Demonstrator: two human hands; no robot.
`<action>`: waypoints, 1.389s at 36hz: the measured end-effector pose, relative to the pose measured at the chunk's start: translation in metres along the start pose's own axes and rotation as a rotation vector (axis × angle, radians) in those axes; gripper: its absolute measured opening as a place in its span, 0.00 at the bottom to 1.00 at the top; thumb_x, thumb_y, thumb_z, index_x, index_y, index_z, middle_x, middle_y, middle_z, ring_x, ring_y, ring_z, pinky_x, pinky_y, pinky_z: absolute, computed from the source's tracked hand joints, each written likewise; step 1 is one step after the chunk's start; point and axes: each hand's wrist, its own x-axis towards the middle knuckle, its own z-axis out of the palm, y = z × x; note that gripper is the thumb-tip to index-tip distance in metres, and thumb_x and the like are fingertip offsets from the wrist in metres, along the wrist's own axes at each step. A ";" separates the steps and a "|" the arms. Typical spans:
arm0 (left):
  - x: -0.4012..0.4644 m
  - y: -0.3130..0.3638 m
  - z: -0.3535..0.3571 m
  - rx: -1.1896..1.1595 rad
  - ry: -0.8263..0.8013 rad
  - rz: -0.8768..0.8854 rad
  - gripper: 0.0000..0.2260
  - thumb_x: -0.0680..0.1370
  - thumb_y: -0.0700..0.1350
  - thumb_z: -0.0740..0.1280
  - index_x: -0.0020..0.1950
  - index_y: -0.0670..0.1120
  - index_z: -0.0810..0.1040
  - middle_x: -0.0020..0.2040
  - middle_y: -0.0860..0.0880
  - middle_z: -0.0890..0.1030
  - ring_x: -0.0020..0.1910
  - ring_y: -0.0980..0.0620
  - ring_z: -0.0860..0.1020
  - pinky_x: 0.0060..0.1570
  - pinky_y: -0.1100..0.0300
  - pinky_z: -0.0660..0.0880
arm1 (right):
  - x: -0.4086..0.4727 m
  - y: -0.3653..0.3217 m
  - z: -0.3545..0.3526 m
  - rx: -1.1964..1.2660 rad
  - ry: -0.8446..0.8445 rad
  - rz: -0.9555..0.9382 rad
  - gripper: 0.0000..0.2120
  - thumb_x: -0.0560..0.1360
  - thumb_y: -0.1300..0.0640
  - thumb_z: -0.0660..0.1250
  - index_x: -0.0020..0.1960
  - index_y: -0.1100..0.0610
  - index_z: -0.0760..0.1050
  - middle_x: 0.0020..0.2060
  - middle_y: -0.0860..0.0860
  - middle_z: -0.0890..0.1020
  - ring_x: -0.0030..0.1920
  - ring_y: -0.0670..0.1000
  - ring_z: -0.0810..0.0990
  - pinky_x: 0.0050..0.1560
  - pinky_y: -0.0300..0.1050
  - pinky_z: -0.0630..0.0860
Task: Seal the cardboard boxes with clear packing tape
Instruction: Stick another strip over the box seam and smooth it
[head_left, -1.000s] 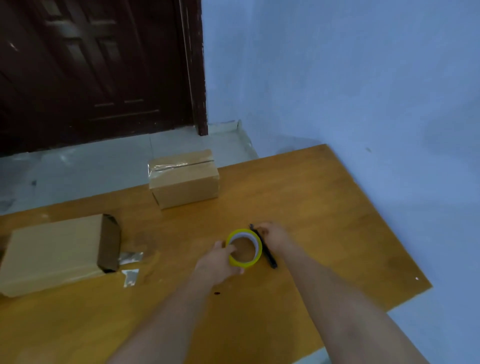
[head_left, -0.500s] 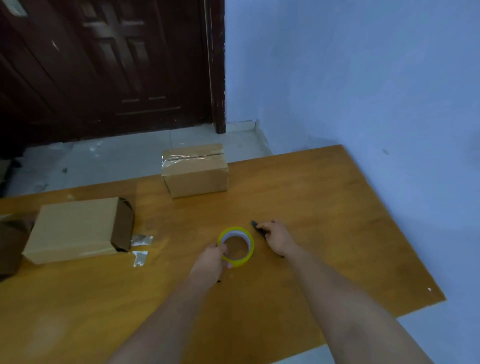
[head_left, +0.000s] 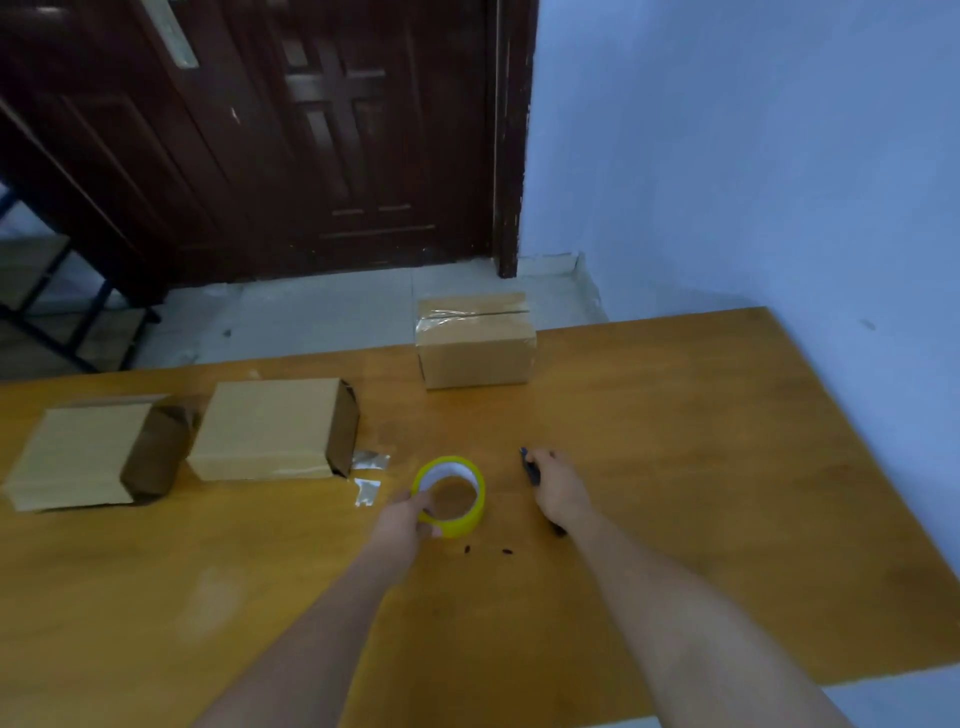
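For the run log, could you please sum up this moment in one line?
left hand: holds tape roll | right hand: on black cutter | one box taped

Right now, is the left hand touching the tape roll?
Touching. The head view shows the left hand with its fingers curled over the tape roll's near rim.

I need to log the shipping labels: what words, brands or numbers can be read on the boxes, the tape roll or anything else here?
None can be read. The three cardboard boxes show plain faces, and the tape roll shows no print.
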 end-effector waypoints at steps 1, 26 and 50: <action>0.000 -0.007 -0.002 0.017 0.014 0.003 0.06 0.78 0.34 0.62 0.50 0.44 0.71 0.43 0.52 0.72 0.41 0.55 0.72 0.35 0.74 0.69 | 0.000 -0.008 0.005 -0.003 -0.009 -0.013 0.20 0.77 0.67 0.57 0.67 0.53 0.66 0.61 0.56 0.70 0.57 0.59 0.73 0.54 0.52 0.74; 0.031 -0.123 -0.043 0.011 -0.116 0.196 0.16 0.76 0.33 0.61 0.59 0.47 0.78 0.61 0.46 0.71 0.57 0.47 0.75 0.60 0.58 0.70 | -0.018 -0.125 0.059 -0.026 0.137 0.077 0.26 0.74 0.64 0.56 0.70 0.52 0.67 0.64 0.55 0.68 0.64 0.58 0.67 0.62 0.51 0.70; 0.038 -0.121 -0.049 0.094 -0.199 0.193 0.13 0.80 0.42 0.60 0.64 0.52 0.74 0.65 0.46 0.69 0.61 0.46 0.73 0.61 0.54 0.70 | -0.002 -0.152 0.046 -0.047 -0.090 0.006 0.15 0.75 0.63 0.62 0.60 0.56 0.77 0.58 0.55 0.79 0.58 0.55 0.77 0.56 0.41 0.70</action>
